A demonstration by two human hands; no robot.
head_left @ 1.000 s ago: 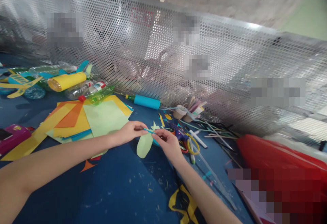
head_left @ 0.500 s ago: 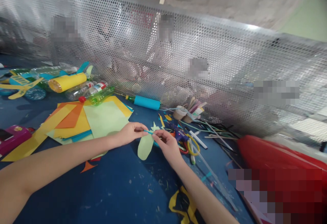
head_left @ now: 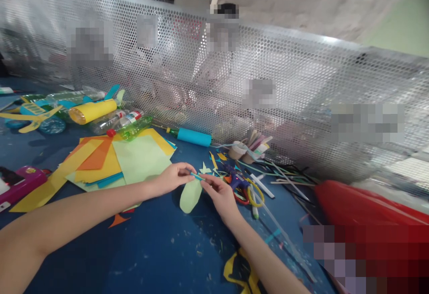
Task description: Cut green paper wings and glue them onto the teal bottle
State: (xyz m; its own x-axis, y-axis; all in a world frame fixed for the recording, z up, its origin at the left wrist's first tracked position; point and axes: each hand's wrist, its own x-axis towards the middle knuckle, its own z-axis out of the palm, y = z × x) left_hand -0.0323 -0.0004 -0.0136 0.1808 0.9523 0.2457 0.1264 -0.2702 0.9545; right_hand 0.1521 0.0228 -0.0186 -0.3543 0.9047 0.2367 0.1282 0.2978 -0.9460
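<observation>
My left hand and my right hand meet over the blue table, fingertips pinched on opposite ends of a small blue paper strip. Below the strip hangs a rounded, pale green paper piece; how the two join is hidden by my fingers. Pale green paper scraps lie just behind my hands. To the right of my right hand are a purple glue gun and scissors with a yellow handle.
Coloured paper sheets are spread at left, with plastic bottles behind. A blue-wrapped bottle lies by the perforated metal screen. A magenta object sits far left, a red bag at right. Yellow cut paper lies near front.
The blue strip now slopes down to the right a little more, and the green piece leans slightly. Both hands keep their pinch. The whole view has shifted slightly.
</observation>
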